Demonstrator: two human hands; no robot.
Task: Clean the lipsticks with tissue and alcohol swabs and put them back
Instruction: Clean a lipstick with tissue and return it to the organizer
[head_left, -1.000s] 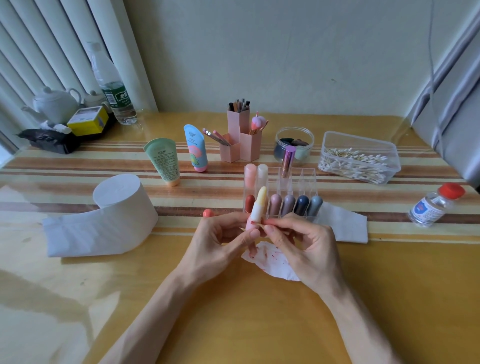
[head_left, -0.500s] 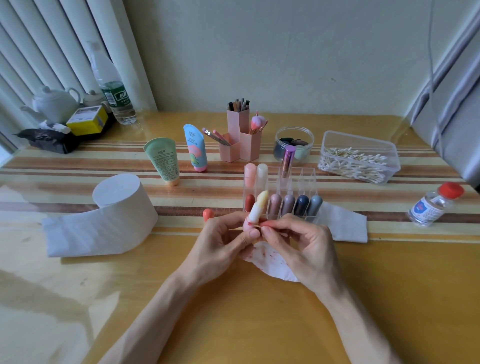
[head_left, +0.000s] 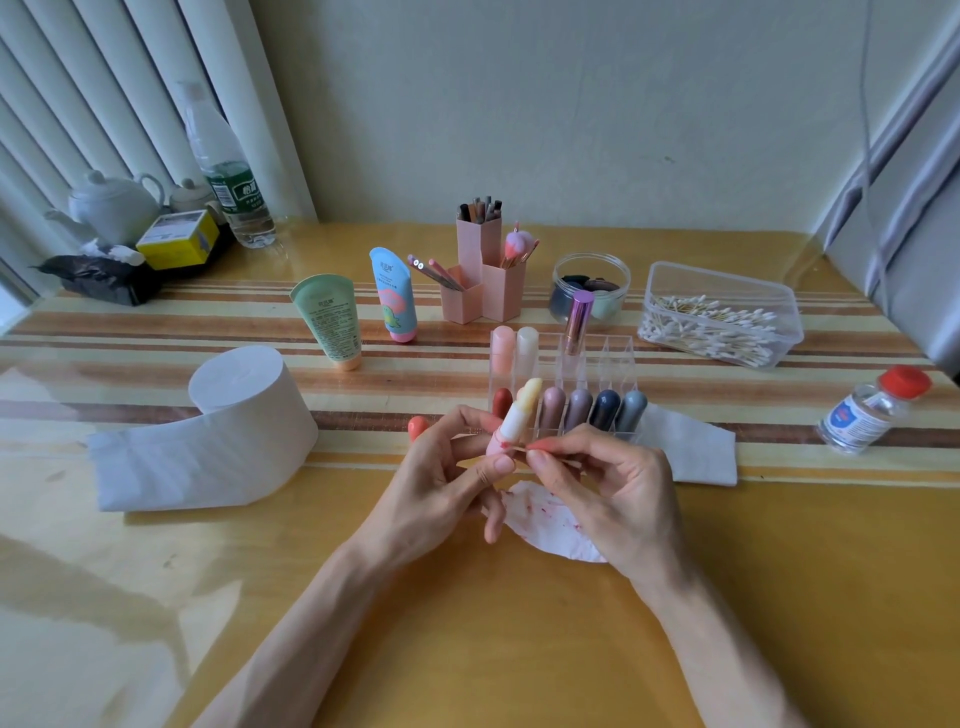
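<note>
Above tissue (head_left: 551, 526), lipstick (head_left: 519, 415) near upright, tip rightward

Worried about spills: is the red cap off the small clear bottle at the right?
No, the red cap sits on the small clear bottle.

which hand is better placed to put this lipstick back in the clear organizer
Left, likely: the left hand grips the lipstick in front of the organizer; the right hand pinches a swab.
</note>
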